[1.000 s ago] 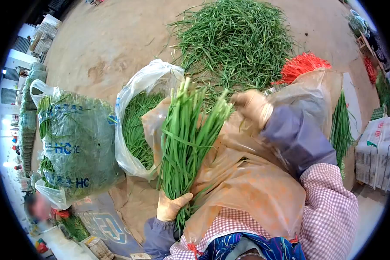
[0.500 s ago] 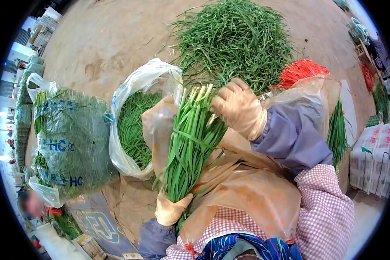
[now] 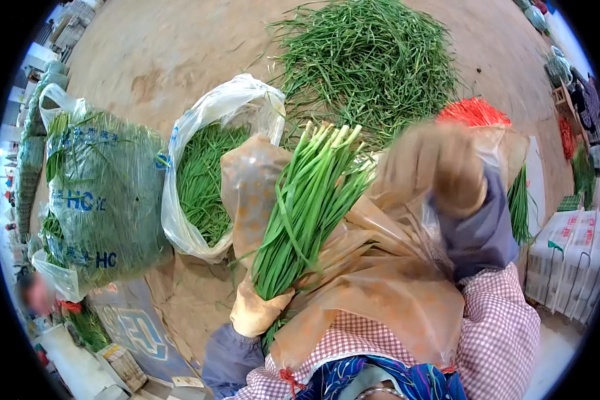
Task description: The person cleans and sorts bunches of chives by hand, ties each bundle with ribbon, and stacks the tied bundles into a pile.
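Note:
My left hand [image 3: 260, 310], in a tan glove, is closed around the leafy lower end of a bunch of garlic chives [image 3: 303, 207]. The bunch leans across my lap, its pale cut ends pointing up and away from me. To the right of those ends is my gloved right hand [image 3: 440, 167], smeared by motion and apart from the bunch, so its fingers cannot be made out. A brownish plastic apron [image 3: 380, 280] covers my lap and knees. Beyond my feet lies a large loose heap of green chives [image 3: 370, 67].
An open white plastic bag [image 3: 180, 180] of chives stands left of my knee. Farther left is a full, clear printed bag [image 3: 107, 200]. Red ties [image 3: 475, 112] lie near my right knee, with more chives [image 3: 519, 207] beside it. White crates [image 3: 567, 260] stand at far right.
My right hand has moved away from the cut ends, to the right and slightly down. The bunch tilts more to the right, still in my left hand.

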Demonstrator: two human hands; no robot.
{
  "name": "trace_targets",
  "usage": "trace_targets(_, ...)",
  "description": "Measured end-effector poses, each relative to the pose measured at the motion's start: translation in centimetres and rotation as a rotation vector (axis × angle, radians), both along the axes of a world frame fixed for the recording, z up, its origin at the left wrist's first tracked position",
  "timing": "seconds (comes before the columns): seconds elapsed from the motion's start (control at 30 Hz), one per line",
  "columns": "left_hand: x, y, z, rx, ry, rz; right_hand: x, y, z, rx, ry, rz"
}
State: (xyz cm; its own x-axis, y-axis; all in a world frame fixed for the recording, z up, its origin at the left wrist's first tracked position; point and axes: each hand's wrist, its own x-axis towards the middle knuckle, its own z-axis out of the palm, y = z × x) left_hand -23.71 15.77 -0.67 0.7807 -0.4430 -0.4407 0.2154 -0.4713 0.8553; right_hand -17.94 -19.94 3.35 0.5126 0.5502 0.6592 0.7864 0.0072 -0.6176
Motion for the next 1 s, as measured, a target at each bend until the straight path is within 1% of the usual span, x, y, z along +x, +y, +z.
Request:
trace_targets(0.1,0.2,0.0,-0.5,0.015,-0.092,-0.033,1.1,-0.4,0.9,-0.136,0.272,-0.464)
trace_targets(0.13,0.3,0.4,-1.3,0.043,-0.146,-0.063,1.5,2.3,0.5,-0.246,0.168,-0.489)
trace_targets(0.2,0.6,0.0,-0.3,0.067,-0.047,-0.053,1.6,6.0,-0.9,-0.489,-0.007,-0.504)
trace_targets(0.23,0.7,-0.1,0.0,0.080,0.003,-0.046,1.9,6.6,-1.8,-0.538,-0.008,-0.439)
trace_targets(0.27,0.6,0.0,0.1,0.096,-0.010,-0.049,2.2,7.2,-2.7,-0.586,-0.008,-0.372)
trace_targets(0.33,0.5,0.1,0.2,0.127,-0.042,-0.052,4.0,7.1,-4.7,-0.508,0.130,-0.133)
trace_targets(0.43,0.3,1.2,-0.7,0.093,-0.035,-0.061,3.4,7.3,-5.7,-0.234,0.398,-0.210)
trace_targets(0.47,0.3,1.4,-0.9,0.090,-0.066,-0.074,3.1,7.2,-5.6,-0.192,0.375,-0.327)
trace_targets(0.5,0.4,1.5,-1.0,0.083,-0.098,-0.092,3.0,7.0,-5.6,-0.096,0.448,-0.349)
trace_targets(0.57,0.8,1.0,-0.9,0.105,-0.123,-0.121,3.0,6.6,-6.0,0.295,0.715,-0.403)
trace_targets(0.6,1.0,0.6,-0.1,0.137,-0.116,-0.127,3.5,6.0,-5.2,0.562,0.793,-0.404)
trace_targets(0.63,1.2,0.3,0.2,0.170,-0.110,-0.131,4.3,4.8,-5.3,0.757,0.868,-0.427)
trace_targets(0.67,1.3,0.2,0.0,0.121,-0.133,-0.136,4.8,2.5,-5.5,0.850,0.945,-0.277)
trace_targets(0.7,1.4,0.0,0.3,0.151,-0.080,-0.123,4.9,-0.4,-5.7,0.941,1.018,-0.119)
trace_targets(0.77,1.4,-0.2,0.9,0.213,0.029,-0.091,5.2,-4.1,-5.5,0.888,0.839,-0.378)
trace_targets(0.8,1.3,0.3,0.1,0.195,-0.007,-0.113,4.9,-7.0,-5.6,0.881,0.790,-0.458)
trace_targets(0.87,0.9,0.5,-0.8,0.115,-0.055,-0.083,4.4,-12.1,-6.9,0.735,0.801,-0.660)
trace_targets(0.9,0.8,0.5,-0.9,0.075,-0.080,-0.072,4.4,-12.6,-7.3,0.596,0.854,-0.781)
trace_targets(0.93,0.7,0.5,-0.7,0.092,-0.087,-0.059,3.8,-12.9,-7.8,-0.107,0.833,-1.131)
trace_targets(0.97,0.7,0.2,-0.6,0.107,-0.096,-0.045,3.2,-13.1,-8.2,-0.870,0.759,-1.332)
trace_targets(1.0,0.6,0.0,-0.4,0.123,-0.098,-0.031,2.0,-10.8,-7.0,-0.989,0.712,-1.383)
